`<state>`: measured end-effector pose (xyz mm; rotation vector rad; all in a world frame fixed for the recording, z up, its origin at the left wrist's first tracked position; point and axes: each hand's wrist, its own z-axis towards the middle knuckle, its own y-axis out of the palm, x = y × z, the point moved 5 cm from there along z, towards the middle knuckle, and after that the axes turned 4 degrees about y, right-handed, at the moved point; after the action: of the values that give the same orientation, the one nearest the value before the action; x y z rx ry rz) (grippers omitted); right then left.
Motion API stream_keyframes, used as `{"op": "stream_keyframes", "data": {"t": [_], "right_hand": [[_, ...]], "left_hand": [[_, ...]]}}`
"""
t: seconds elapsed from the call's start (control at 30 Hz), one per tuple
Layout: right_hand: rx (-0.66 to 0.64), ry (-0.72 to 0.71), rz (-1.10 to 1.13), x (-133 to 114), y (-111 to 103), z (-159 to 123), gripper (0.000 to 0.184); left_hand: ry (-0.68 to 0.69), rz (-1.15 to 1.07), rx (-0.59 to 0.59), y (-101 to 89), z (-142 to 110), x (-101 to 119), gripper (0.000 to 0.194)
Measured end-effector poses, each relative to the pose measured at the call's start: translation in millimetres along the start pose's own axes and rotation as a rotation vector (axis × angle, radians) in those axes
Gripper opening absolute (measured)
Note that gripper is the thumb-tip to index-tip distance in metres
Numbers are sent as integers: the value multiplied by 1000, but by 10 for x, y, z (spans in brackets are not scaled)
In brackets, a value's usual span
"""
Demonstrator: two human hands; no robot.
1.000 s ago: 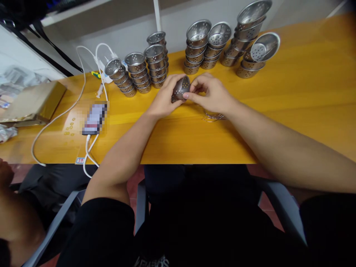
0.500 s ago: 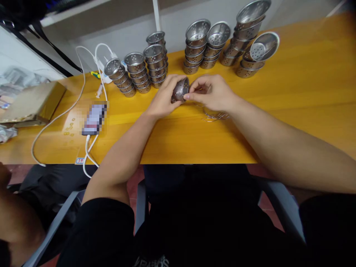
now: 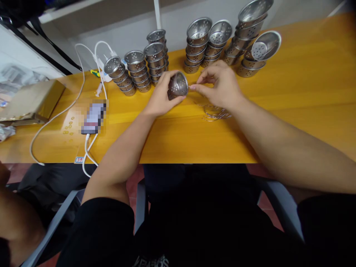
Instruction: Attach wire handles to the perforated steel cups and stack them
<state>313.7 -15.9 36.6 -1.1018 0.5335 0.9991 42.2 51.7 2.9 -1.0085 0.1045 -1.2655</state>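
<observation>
My left hand (image 3: pixel 162 95) wraps round a small perforated metal cup (image 3: pixel 180 84), tilted so that its mouth faces right and towards me. Thumb and fingertips of my right hand (image 3: pixel 221 86) are pinched together close by the cup's rim. Whatever they grip is too fine to make out. On the table below my right hand lies a loose bunch of thin metal wires (image 3: pixel 215 114), partly covered by the wrist. Behind my left hand stand stacks of similar perforated cups (image 3: pixel 135 68).
More stacked cups (image 3: pixel 196 46) stand along the back, with a tilted cup (image 3: pixel 266 46) on the right. A phone (image 3: pixel 94 118) with a white cable (image 3: pixel 54 119) lies left, near small yellowish rings (image 3: pixel 69 126) and a cardboard box (image 3: pixel 33 102). Another person's arm (image 3: pixel 16 211) is at lower left.
My left hand has turned the cup so its inside shows more towards me. My right hand has shifted slightly right and up, its fingertips drawing away from the rim.
</observation>
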Motion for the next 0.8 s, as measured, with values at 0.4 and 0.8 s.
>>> {"op": "stream_keyframes", "data": {"t": [0.4,0.8], "right_hand": [[-443,-116,-352,159,-177,27,67],[-325,-169,-229,-186,79,-109,78]], "left_hand": [[-226,-204,156,28,-121,-560,113],[-246,-270,17,-5,-120,-228,104]]}}
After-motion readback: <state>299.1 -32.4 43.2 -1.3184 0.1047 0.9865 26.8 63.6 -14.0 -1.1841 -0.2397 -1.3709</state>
